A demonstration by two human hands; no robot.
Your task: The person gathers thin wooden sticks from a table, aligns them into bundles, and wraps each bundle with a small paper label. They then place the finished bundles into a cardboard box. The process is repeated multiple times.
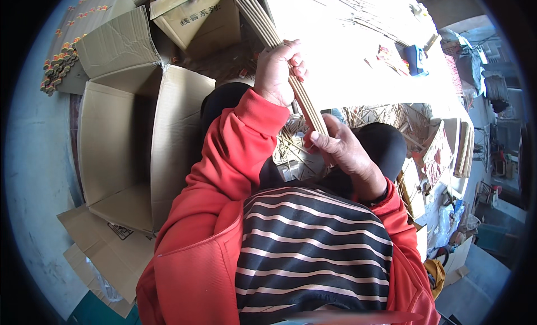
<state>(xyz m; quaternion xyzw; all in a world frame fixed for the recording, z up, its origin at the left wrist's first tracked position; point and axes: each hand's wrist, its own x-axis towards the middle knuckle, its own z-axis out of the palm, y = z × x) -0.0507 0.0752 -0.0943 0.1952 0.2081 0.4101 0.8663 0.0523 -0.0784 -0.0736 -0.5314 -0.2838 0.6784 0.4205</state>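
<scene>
A slim bundle of tan incense sticks [258,19] slants in front of me, over my lap. My left hand [279,70] is wrapped round its middle, fingers curled over the sticks. Lower down, my right hand [345,148] closes on the near end, with the thumb lying along the sticks. Past my left fist the far ends fan out slightly. Part of the near end is hidden by the right hand. Both hands are above the near edge of a brightly lit white table [330,51].
An open cardboard carton [114,152] stands at my left, and another carton [201,31] is behind it. Bundled sticks [84,29] are stacked at far left. Loose sticks [372,26] and a blue box [415,59] lie on the table. Broken sticks [380,115] litter the space below its edge.
</scene>
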